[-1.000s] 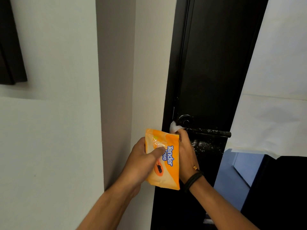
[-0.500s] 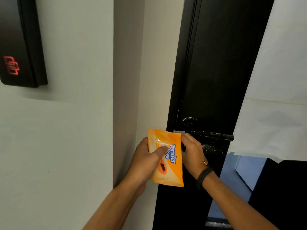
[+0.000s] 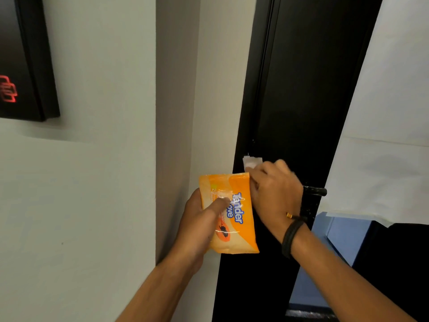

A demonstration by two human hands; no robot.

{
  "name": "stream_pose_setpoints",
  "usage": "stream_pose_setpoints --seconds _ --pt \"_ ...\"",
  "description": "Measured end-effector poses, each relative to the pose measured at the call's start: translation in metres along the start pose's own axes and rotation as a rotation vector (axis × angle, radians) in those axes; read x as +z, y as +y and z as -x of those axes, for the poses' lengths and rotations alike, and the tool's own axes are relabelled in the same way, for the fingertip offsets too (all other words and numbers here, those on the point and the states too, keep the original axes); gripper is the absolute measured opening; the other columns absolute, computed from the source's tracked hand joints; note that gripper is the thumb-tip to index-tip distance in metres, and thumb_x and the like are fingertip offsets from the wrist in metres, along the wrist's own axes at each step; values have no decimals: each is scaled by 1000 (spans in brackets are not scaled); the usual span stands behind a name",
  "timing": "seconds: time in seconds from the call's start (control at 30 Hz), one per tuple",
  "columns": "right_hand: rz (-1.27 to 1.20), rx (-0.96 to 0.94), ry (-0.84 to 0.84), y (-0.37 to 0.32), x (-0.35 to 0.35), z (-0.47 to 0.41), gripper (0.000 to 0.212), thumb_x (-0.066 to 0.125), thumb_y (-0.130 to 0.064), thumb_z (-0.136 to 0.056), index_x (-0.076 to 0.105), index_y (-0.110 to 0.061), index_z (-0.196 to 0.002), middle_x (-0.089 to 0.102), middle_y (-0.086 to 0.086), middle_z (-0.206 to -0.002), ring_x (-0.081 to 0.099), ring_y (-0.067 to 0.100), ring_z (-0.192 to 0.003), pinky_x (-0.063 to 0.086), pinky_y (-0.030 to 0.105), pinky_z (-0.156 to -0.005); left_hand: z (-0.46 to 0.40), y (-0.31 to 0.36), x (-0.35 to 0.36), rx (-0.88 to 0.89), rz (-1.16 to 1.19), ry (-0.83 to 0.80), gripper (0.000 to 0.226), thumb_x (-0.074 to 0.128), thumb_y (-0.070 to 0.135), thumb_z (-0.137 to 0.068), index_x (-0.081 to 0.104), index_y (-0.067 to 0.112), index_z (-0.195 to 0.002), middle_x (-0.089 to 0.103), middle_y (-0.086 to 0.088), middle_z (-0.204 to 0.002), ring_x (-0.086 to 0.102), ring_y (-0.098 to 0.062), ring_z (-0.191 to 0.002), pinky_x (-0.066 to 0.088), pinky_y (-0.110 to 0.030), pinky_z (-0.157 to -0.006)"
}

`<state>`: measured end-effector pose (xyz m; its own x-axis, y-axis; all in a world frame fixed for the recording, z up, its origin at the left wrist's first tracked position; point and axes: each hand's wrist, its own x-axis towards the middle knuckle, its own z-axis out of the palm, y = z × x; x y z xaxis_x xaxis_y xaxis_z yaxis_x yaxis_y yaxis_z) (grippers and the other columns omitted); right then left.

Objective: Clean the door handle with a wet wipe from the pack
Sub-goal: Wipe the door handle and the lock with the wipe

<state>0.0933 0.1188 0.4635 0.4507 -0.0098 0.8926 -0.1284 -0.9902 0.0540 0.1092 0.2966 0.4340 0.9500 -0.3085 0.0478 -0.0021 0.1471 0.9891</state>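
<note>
My left hand [image 3: 199, 219] grips an orange wet-wipe pack [image 3: 232, 212], thumb pressed on its clear flap, and holds it upright in front of the door edge. My right hand [image 3: 274, 194] pinches a white wet wipe [image 3: 251, 162] just above the pack's top right corner; only a small folded part of the wipe shows above the fingers. The black lever door handle [image 3: 315, 191] sticks out to the right from behind my right hand, speckled with white residue. Its round base is hidden by the hand.
The black door [image 3: 301, 89] stands ajar, with a white wall [image 3: 390, 112] to its right and a blue surface [image 3: 336, 235] below. A white wall corner [image 3: 174, 112] lies left of the door. A black panel with a red lit symbol [image 3: 21, 66] hangs at upper left.
My right hand has risen from beside the pack, and the white wipe now shows above its fingers against the door. The pack and my left hand have held roughly still.
</note>
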Motion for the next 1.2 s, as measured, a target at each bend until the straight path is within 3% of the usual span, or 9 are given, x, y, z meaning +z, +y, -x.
stream_pose_setpoints --seconds 0.17,0.37,0.5,0.63,0.73,0.8,0.87,1.03,1.2 --pt "-55 95 -79 16 -3 -60 18 67 -17 -91 79 -25 -81 73 1 -83 60 26 -82 49 37 -70 1 -6 1 9 -42 -20 23 70 29 -96 67 29 -118 82 0 -108 80 -26 -96 63 -57 -92" --pt "-263 109 27 20 -8 -85 11 67 -20 -97 78 -18 -102 75 2 -93 68 20 -87 56 36 -76 2 -4 -1 13 -65 -13 21 69 28 -96 67 29 -117 82 0 -109 80 -25 -97 63 -55 -94" --pt "-270 78 -164 22 0 -57 9 71 -18 -94 79 -22 -96 77 -2 -94 72 18 -87 62 42 -77 5 -2 1 9 -89 -20 22 69 29 -97 66 31 -119 80 2 -111 79 -23 -98 63 -53 -94" --pt "-307 118 -272 39 -12 -70 6 76 -22 -88 80 -26 -89 73 -12 -79 69 5 -74 61 31 -73 7 -1 1 1 -110 -22 27 69 32 -98 64 30 -124 78 1 -116 78 -23 -101 62 -54 -97" --pt "-175 -60 -352 44 -17 -76 15 68 -14 -92 79 -25 -96 74 -6 -91 70 12 -85 54 27 -75 9 1 1 -10 -120 -26 30 68 35 -98 61 30 -127 77 1 -119 77 -23 -104 61 -54 -98" --pt "-44 -234 -430 48 -21 -79 22 66 -14 -93 77 -25 -109 70 -4 -109 68 19 -102 53 30 -86 10 1 1 -12 -126 -26 30 68 34 -98 61 30 -127 77 1 -120 77 -24 -104 61 -54 -98" --pt "79 -399 -522 52 -27 -86 28 66 -15 -93 73 -30 -117 63 -8 -114 63 17 -110 45 30 -93 9 1 2 -14 -134 -29 31 68 35 -98 62 30 -128 77 1 -120 77 -24 -105 61 -55 -99" --pt "401 -756 -639 44 -34 -97 41 56 -17 -97 60 -38 -131 51 -8 -121 56 14 -112 44 31 -96 10 1 1 -20 -150 -45 32 68 34 -99 61 30 -129 76 2 -121 77 -22 -104 61 -52 -99" --pt "428 -833 -629 55 -32 -105 40 52 -22 -96 58 -39 -132 52 -7 -121 58 15 -107 44 32 -96 11 1 1 -30 -154 -38 37 68 36 -98 59 30 -133 75 1 -125 76 -23 -107 61 -53 -100"
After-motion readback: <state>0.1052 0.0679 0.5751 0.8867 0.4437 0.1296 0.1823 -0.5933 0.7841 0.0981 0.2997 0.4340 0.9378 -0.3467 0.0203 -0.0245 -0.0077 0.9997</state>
